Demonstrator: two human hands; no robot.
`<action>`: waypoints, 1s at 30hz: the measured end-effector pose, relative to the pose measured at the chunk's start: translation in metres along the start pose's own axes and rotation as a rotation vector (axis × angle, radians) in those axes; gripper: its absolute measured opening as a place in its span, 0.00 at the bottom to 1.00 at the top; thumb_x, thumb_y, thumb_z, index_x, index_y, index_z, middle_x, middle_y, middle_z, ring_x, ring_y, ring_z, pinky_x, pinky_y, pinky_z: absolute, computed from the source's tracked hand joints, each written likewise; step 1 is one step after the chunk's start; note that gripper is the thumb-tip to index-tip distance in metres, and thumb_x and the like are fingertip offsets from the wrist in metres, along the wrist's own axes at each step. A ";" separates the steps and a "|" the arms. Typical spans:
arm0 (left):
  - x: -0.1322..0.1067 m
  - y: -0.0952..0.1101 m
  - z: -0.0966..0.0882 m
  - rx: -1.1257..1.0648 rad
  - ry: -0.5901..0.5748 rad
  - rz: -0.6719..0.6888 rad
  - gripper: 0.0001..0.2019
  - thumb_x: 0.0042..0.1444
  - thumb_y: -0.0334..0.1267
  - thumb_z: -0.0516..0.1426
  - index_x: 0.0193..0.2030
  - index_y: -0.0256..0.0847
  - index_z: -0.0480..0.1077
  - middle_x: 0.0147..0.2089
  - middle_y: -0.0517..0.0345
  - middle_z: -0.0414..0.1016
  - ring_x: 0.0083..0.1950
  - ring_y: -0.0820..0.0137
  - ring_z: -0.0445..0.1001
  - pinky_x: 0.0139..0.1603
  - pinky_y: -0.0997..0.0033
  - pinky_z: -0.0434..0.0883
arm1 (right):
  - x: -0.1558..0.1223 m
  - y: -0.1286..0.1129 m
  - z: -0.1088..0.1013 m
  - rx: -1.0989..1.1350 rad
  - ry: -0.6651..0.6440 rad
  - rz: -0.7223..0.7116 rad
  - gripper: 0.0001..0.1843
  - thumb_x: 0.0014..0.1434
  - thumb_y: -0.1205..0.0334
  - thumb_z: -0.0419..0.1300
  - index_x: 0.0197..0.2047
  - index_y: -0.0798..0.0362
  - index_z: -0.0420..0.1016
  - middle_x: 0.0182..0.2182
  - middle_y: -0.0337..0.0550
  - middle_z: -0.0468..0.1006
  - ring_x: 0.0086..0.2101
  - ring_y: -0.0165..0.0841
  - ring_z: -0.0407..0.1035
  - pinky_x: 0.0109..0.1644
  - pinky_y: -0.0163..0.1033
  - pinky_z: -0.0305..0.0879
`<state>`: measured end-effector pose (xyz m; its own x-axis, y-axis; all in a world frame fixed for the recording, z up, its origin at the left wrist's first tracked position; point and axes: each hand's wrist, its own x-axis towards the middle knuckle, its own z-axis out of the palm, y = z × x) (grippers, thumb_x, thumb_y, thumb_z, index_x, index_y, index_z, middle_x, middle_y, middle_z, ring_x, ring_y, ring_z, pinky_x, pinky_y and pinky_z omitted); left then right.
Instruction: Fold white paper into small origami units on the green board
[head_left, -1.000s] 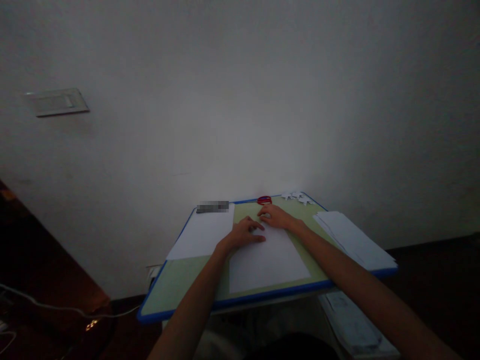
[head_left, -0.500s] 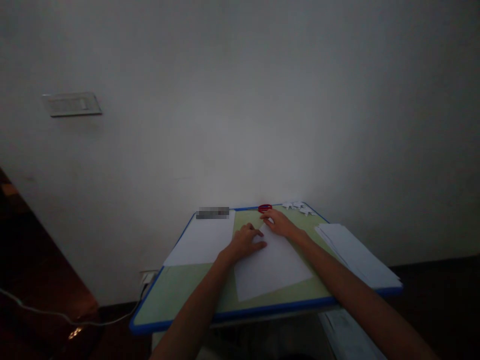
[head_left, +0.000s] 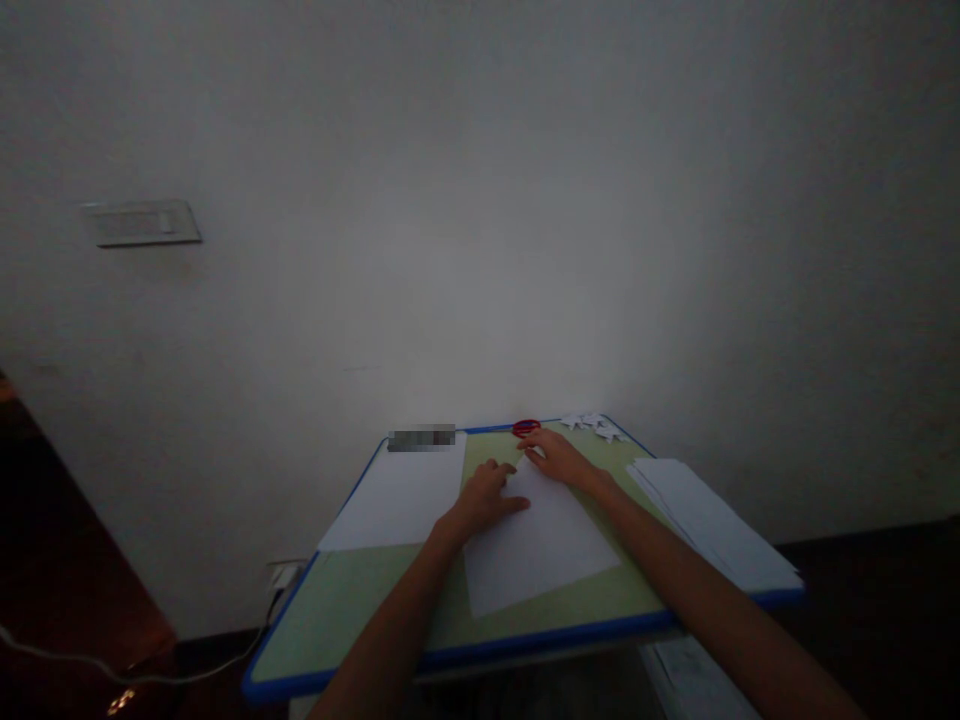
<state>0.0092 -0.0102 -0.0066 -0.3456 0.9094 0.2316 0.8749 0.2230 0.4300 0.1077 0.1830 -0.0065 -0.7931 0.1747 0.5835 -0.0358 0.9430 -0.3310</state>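
View has tipped up a little since the earlier frames, so the tabletop (head_left: 360, 610) sits lower in the picture; the sheet (head_left: 536, 545) was square to the tabletop edge a second ago, now lies turned, near corner swung left; both hands barely shifted on it; no readable writing, only a blurred dark patch (head_left: 421, 438) at the top of the left paper (head_left: 397, 495); left hand (head_left: 484, 497) flat on the sheet's upper left part, fingers loosely spread, palm down, pressing, gripping nothing; right hand (head_left: 559, 458) rests at the sheet's far corner, fingers extended and low, fingertips just beside the red ring (head_left: 526, 428); too dim to tell if it pinches the paper edge; sheet lies mid-tabletop between the left paper and the paper stack (head_left: 712, 525) at right; white paper scraps (head_left: 596, 424) at the far right corner; wall plate (head_left: 141, 222) on the wall at left; cable (head_left: 135, 672) on the floor.
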 end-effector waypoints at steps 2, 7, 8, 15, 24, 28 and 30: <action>-0.002 0.002 -0.001 0.032 0.012 0.069 0.19 0.54 0.45 0.67 0.52 0.41 0.77 0.52 0.47 0.73 0.53 0.57 0.73 0.56 0.60 0.70 | -0.005 -0.021 -0.014 0.106 0.026 -0.018 0.11 0.66 0.66 0.58 0.46 0.54 0.81 0.47 0.50 0.82 0.47 0.39 0.76 0.56 0.48 0.70; -0.020 0.024 -0.017 0.020 0.045 0.193 0.07 0.62 0.39 0.62 0.42 0.39 0.79 0.47 0.48 0.78 0.52 0.60 0.74 0.56 0.62 0.69 | -0.068 -0.081 -0.061 0.088 -0.158 -0.083 0.14 0.68 0.53 0.58 0.50 0.49 0.81 0.49 0.49 0.81 0.50 0.41 0.73 0.60 0.50 0.67; -0.029 0.032 -0.020 0.003 0.055 0.191 0.09 0.65 0.40 0.59 0.41 0.38 0.79 0.44 0.48 0.78 0.49 0.61 0.75 0.54 0.62 0.70 | -0.086 -0.089 -0.068 0.043 -0.211 -0.074 0.18 0.68 0.50 0.59 0.54 0.49 0.80 0.52 0.50 0.80 0.54 0.43 0.71 0.62 0.52 0.65; -0.115 0.070 -0.015 0.146 -0.087 0.303 0.43 0.52 0.69 0.59 0.64 0.37 0.69 0.67 0.37 0.68 0.66 0.43 0.66 0.68 0.40 0.60 | -0.167 -0.100 -0.085 -0.028 -0.559 0.020 0.61 0.51 0.32 0.67 0.77 0.52 0.47 0.74 0.57 0.51 0.71 0.57 0.47 0.73 0.63 0.44; -0.151 0.069 -0.023 0.251 -0.215 0.286 0.37 0.54 0.43 0.66 0.69 0.36 0.63 0.70 0.42 0.66 0.69 0.49 0.64 0.70 0.45 0.60 | -0.190 -0.111 -0.088 -0.037 -0.471 -0.058 0.47 0.57 0.51 0.69 0.75 0.46 0.54 0.71 0.52 0.59 0.69 0.50 0.53 0.72 0.59 0.47; -0.157 0.076 -0.029 0.244 -0.247 0.286 0.31 0.55 0.31 0.61 0.67 0.36 0.65 0.70 0.44 0.66 0.70 0.51 0.63 0.71 0.47 0.59 | -0.195 -0.104 -0.083 -0.035 -0.372 -0.068 0.39 0.58 0.65 0.66 0.71 0.44 0.62 0.67 0.50 0.66 0.65 0.45 0.58 0.69 0.55 0.53; -0.157 0.076 -0.032 0.210 -0.239 0.302 0.27 0.57 0.29 0.58 0.65 0.39 0.67 0.69 0.46 0.68 0.69 0.53 0.64 0.71 0.47 0.60 | -0.194 -0.103 -0.084 -0.010 -0.359 -0.065 0.37 0.58 0.66 0.65 0.70 0.44 0.64 0.65 0.50 0.69 0.64 0.45 0.60 0.68 0.55 0.55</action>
<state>0.1193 -0.1467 0.0177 0.0033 0.9949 0.1008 0.9831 -0.0216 0.1818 0.3163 0.0761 -0.0237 -0.9522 0.0051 0.3054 -0.0890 0.9519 -0.2933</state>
